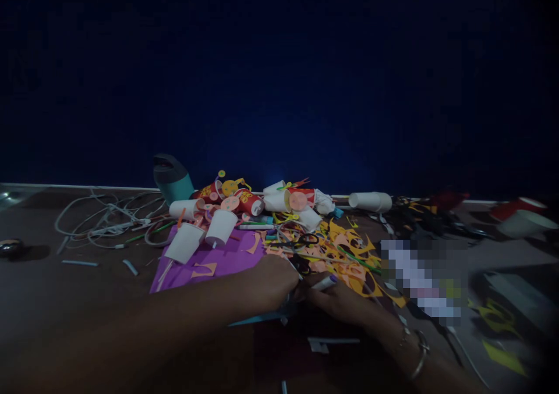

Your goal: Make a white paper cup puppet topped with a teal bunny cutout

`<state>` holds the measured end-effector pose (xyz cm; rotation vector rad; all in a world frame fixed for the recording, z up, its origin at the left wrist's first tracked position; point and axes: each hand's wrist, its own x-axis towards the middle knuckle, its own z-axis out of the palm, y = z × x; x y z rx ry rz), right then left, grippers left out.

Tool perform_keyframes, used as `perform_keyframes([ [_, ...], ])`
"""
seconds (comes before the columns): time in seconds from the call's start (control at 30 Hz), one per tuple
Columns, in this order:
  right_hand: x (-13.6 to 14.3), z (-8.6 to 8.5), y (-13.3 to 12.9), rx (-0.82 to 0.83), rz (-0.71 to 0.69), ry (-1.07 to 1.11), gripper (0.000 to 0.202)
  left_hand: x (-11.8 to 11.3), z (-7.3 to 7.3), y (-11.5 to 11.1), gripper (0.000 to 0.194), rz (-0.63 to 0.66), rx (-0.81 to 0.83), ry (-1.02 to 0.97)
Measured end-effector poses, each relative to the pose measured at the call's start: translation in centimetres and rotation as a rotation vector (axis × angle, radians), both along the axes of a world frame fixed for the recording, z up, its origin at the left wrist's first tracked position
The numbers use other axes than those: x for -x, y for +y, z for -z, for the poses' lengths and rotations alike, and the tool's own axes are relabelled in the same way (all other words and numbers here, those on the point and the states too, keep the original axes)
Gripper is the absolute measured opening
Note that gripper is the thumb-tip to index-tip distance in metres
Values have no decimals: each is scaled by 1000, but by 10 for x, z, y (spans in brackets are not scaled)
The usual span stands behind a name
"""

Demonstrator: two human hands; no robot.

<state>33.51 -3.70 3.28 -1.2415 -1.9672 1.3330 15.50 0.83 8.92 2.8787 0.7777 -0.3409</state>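
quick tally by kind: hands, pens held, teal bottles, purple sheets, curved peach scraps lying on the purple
Hands: 2, left hand and right hand
Held pen: 1
Teal bottle: 1
Purple sheet: 1
Peach scraps on it: 2
Total: 7

Wearing a shiny, silver-toned bangle on the right forearm, curving in a narrow band. Also wearing a thinner bracelet nearer the right hand, showing fine detail only as a blur.
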Motion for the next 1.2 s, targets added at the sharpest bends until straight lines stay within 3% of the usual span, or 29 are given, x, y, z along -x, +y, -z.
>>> perform_keyframes([
  [0.37,2,5,1,14,63,3,25,2,-5,-3,8,-49,-5,-10],
  [0.47,7,6,-9,-131,23,-27,22,3,-2,-2,6,-45,-9,-28],
  [0.63,21,9,-41,-514,-23,-230,16,6,9,1,9,-24,-26,-48],
  [0.73,31,13,-55,-631,-76,-352,14,7,13,2,9,-7,-43,-53],
  [1.2,53,26,-63,-623,-200,-640,17,7,8,2,9,35,-41,-28],
])
